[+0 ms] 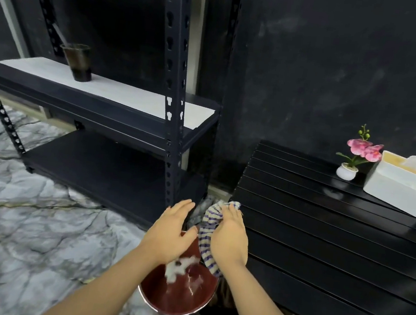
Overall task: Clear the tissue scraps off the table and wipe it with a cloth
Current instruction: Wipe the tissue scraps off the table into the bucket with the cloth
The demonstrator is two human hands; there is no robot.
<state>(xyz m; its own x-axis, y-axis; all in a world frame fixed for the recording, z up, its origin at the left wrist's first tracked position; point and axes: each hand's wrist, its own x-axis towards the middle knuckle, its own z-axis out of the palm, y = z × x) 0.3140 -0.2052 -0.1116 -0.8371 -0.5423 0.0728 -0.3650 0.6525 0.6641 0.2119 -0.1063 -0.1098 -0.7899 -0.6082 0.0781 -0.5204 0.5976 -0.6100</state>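
My right hand (231, 234) grips a blue-and-white striped cloth (206, 235) at the left edge of the black slatted table (323, 237); the cloth hangs down over a round bin with a dark red inside (171, 294) on the floor. My left hand (170, 227) is held flat with fingers apart above the bin, holding nothing. White tissue scraps (179, 267), blurred, are just below that hand inside the bin's mouth.
A white tissue box (405, 185) and a small white pot with pink flowers (348, 170) stand at the table's far right. A black metal shelf rack (172, 100) with a dark cup (78, 63) stands left of the table. The floor is grey marble-patterned.
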